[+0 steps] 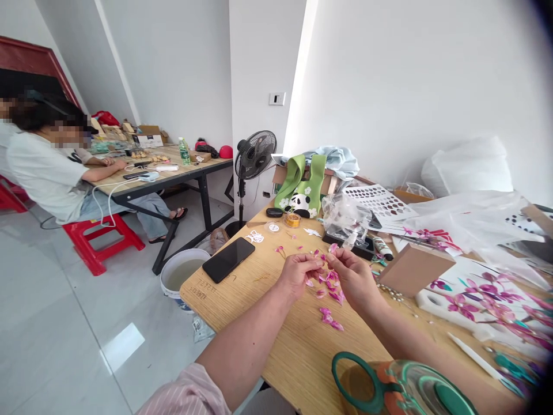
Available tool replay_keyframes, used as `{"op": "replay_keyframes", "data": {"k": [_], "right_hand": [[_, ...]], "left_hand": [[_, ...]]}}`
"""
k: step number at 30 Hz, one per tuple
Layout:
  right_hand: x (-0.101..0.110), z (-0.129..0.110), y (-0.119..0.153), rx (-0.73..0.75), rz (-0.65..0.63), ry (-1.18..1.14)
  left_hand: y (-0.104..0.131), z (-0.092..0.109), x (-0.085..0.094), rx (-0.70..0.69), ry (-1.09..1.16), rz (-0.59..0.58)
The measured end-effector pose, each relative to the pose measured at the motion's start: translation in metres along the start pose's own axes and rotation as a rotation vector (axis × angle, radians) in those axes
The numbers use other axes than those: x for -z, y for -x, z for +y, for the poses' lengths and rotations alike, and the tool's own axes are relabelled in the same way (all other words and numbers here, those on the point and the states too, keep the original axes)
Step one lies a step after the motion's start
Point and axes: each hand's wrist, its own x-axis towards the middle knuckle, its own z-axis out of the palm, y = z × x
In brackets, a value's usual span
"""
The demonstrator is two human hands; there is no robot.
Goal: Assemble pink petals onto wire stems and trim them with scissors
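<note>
My left hand and my right hand meet fingertip to fingertip above the wooden table, pinching a small pink petal between them. Several loose pink petals lie scattered on the wood under and beside my hands. More petals sit a little farther back. What exactly each fingertip grips is too small to tell apart.
A black phone lies left of my hands, a brown card box to the right, pink flower pieces beyond it. A green-rimmed glass jug stands near me. A fan, white bucket and a seated person are at left.
</note>
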Motion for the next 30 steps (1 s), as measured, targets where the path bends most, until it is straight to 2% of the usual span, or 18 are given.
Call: {"op": "replay_keyframes", "data": {"k": [8,13,18,21,25,30], "right_hand": [[0.006,0.007,-0.001,-0.052,-0.017,-0.117],[0.011,0.002,0.000,-0.056,0.056,-0.175],[0.015,-0.002,0.003,-0.083,0.134,-0.246],[0.017,-0.001,0.004,-0.106,0.156,-0.309],[0.019,0.001,0.003,-0.111,0.168,-0.350],[0.022,0.002,0.002,-0.148,0.138,-0.415]], "left_hand": [[-0.003,-0.003,0.005,-0.007,-0.021,-0.019],[-0.006,-0.006,0.007,0.019,-0.032,-0.046],[-0.008,-0.008,0.008,-0.029,-0.049,0.054],[-0.009,-0.008,0.008,-0.052,-0.142,0.089],[-0.010,-0.011,0.009,-0.078,-0.279,0.059],[-0.012,-0.015,0.011,-0.133,-0.299,0.045]]}}
